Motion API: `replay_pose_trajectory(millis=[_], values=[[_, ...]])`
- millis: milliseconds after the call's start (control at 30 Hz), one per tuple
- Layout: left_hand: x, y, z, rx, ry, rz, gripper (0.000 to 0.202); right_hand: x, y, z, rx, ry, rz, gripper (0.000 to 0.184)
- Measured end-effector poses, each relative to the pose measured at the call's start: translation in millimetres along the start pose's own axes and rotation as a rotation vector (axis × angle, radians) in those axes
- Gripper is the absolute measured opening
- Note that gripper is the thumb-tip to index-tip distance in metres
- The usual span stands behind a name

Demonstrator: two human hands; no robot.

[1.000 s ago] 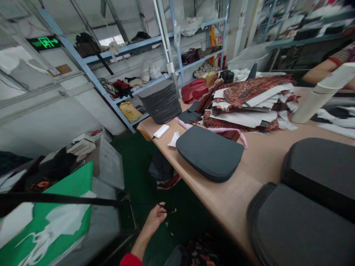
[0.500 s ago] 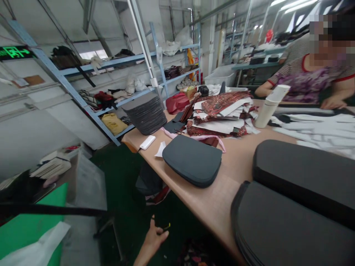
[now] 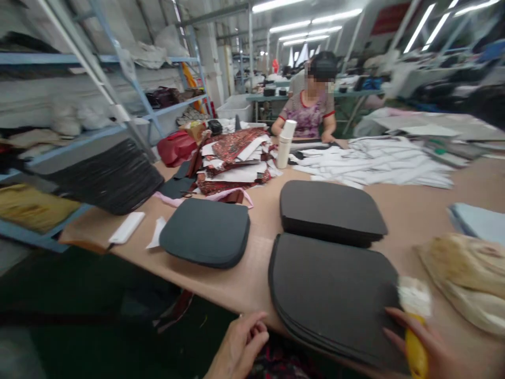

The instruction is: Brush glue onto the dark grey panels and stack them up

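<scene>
My right hand [image 3: 434,345], blurred at the lower right, is closed around the yellow handle of a brush [image 3: 417,342] with pale bristles. Its fingertips reach over the right end of a stack of dark grey rounded panels [image 3: 335,295] at the near table edge. Left of that stack, my left hand [image 3: 244,339] is in front of the edge with its fingers curled in. What it holds, if anything, is hidden. A second dark stack [image 3: 331,208] sits just behind the first. Farther left lies a smaller pile of blue-grey panels [image 3: 205,229].
A white phone-like slab [image 3: 127,228] lies near the table's left edge by a tall black stack [image 3: 106,176]. Behind are red patterned scraps [image 3: 236,158], a cream bottle [image 3: 284,145] and white strips [image 3: 374,160]. Beige cloth [image 3: 469,279] is at right. A person [image 3: 307,113] works across the table.
The view has swung right, bringing my right hand with the brush into sight. My left hand has come from over the floor to the table edge, its fingers now curled in.
</scene>
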State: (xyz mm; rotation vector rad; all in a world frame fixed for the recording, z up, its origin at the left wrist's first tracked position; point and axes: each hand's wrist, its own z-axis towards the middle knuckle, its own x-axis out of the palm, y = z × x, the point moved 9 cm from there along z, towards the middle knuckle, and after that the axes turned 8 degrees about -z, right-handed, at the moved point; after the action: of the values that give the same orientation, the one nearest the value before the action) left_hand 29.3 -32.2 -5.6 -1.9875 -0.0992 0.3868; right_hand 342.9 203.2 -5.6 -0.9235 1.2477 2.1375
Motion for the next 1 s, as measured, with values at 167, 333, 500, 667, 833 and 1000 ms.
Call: replay_pose_trajectory(millis=[167, 333, 500, 667, 833, 1000], values=[[23.0, -47.3, 72.4, 0.156, -0.138, 0.045, 0.051, 2.1, -8.7, -8.3, 0.011, 0.036, -0.064, 0.042], [21.9, -46.9, 111.9, 0.309, -0.34, 0.14, 0.06, -25.2, -25.4, -14.6, 0.227, -0.115, -0.171, 0.047], [23.5, -43.2, 131.8, 0.319, -0.39, 0.264, 0.068, -24.3, -44.4, -8.2, 0.448, -0.061, -0.072, 0.056], [27.6, -31.0, 140.4, 0.271, -0.365, 0.287, 0.068, -13.3, -51.3, -3.4, 0.486, -0.076, 0.112, 0.052], [22.9, -30.6, 142.9, 0.305, -0.381, 0.295, 0.065, -17.6, -58.2, -4.7, 0.495, -0.086, 0.137, 0.046], [23.9, -32.8, 146.8, 0.276, -0.358, 0.319, 0.07, -24.2, -64.3, -5.0, 0.489, -0.106, 0.218, 0.046]])
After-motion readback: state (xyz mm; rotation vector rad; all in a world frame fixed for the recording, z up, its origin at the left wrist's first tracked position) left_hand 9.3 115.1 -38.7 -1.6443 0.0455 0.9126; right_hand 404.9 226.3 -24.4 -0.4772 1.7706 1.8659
